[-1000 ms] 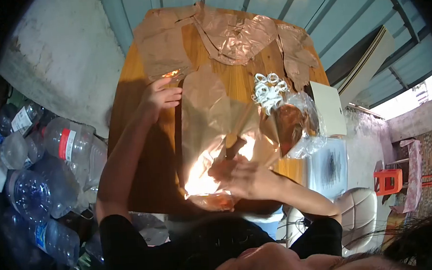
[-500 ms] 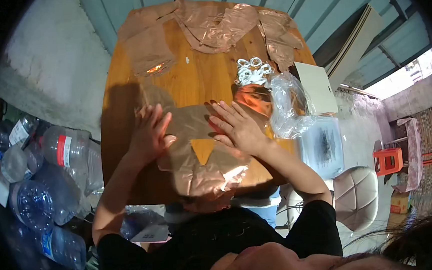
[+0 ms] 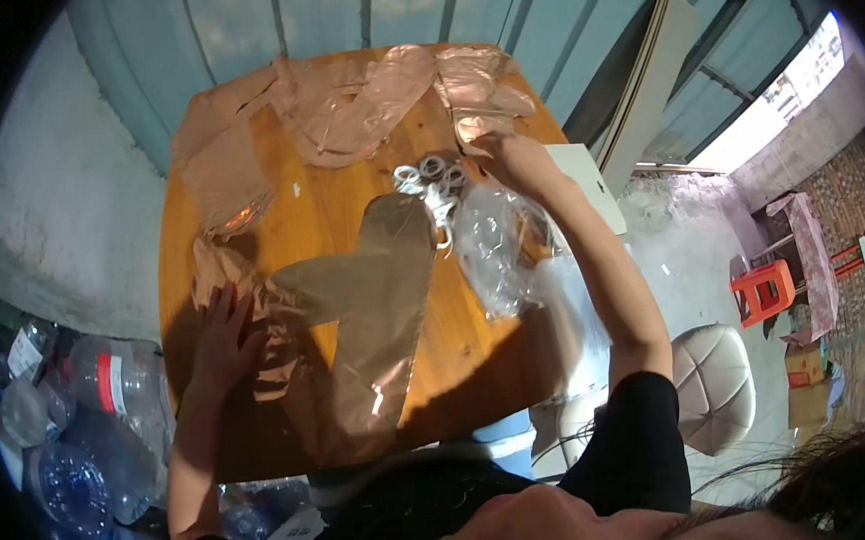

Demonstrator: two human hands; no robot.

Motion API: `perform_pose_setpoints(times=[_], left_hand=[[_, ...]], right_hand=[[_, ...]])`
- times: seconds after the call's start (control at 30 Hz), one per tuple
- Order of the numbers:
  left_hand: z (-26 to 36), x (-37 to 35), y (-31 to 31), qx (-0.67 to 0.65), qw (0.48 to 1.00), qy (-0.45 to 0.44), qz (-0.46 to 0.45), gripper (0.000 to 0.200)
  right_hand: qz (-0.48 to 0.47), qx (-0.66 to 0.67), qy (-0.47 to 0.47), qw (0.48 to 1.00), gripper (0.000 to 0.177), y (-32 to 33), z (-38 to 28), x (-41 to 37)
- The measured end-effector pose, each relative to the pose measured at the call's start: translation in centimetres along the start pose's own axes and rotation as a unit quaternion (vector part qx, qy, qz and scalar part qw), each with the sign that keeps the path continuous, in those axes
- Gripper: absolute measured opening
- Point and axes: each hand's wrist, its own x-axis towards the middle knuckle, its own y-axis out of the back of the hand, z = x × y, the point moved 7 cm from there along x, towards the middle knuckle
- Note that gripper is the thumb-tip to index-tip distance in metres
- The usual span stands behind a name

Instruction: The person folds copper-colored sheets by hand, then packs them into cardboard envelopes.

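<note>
"On the bench (image 3: 321, 223), from the head view, where's the film (image 3: 384, 298)?"

"Spread mid-bench, its far end just beside the white loops (image 3: 437, 205)."

"And the left hand (image 3: 223, 347)?"

"Fingers apart, against crumpled film (image 3: 276, 353)."

"The right hand (image 3: 513, 159)?"

"At the far sheet (image 3: 481, 101), near edge; whether it grips, I can't tell."

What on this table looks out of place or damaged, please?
The brown plastic near the left hand is bunched and wrinkled, while the plastic sheet beside it lies flatter. A small white scrap sits alone on the table, apart from the white loops. I see no spill; tears I cannot judge.
</note>
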Motion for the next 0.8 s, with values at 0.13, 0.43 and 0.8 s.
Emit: perform_pose_setpoints(times=[0.13, 0.43, 0.8], left_hand=[[1.0, 0.7, 1.6, 0.007, 0.999, 0.020, -0.028, 0.066], [8.5, 11.0, 5.3, -0.055, 0.980, -0.189, 0.036, 0.053], [26.8, 35.0, -2.1, -0.178, 0.946, -0.258, 0.078, 0.044]], right_hand=[[-0.071, 0.040, -0.005, 0.997, 0.043, -4.7, 5.0, 4.2], [-0.028, 0.050, -0.118, 0.991, 0.021, -7.4, 9.3, 5.6], [0.110, 0.436, -0.222, 0.865, 0.023, -4.6, 13.7, 5.4]])
